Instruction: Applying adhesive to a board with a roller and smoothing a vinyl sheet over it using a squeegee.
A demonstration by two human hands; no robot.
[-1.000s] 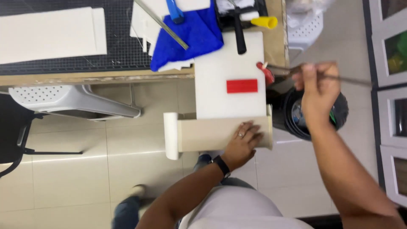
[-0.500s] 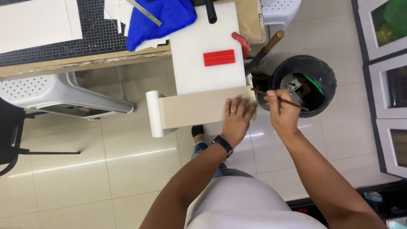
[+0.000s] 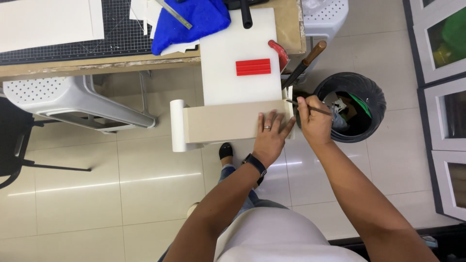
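Glossy cream floor tiles (image 3: 97, 194) fill the lower left of the frame, under one wooden workbench (image 3: 97, 65) along the top edge. On the bench at upper left lies one dark cutting mat (image 3: 121, 34) with a pale sheet (image 3: 43, 19) on it. Below it stands one white plastic stool (image 3: 73, 102); a second (image 3: 323, 17) shows at top right. Toward the centre lie one metal ruler (image 3: 174, 15) and one blue cloth (image 3: 189, 22).

One white board (image 3: 238, 53) juts off the bench, carrying one red squeegee (image 3: 253, 67). Across its near edge runs one tan sheet (image 3: 223, 121), curled into a roll (image 3: 177, 125) at its left end.

A second ago the right hand was raised over the bin; now it has come down to the sheet's right end. The left hand (image 3: 270, 136) lies flat with fingers spread, pinning the sheet. The right hand (image 3: 315, 123) pinches one thin dark tool (image 3: 310, 107), tip at the sheet's right edge. At centre right sits one black round bin (image 3: 374, 92).
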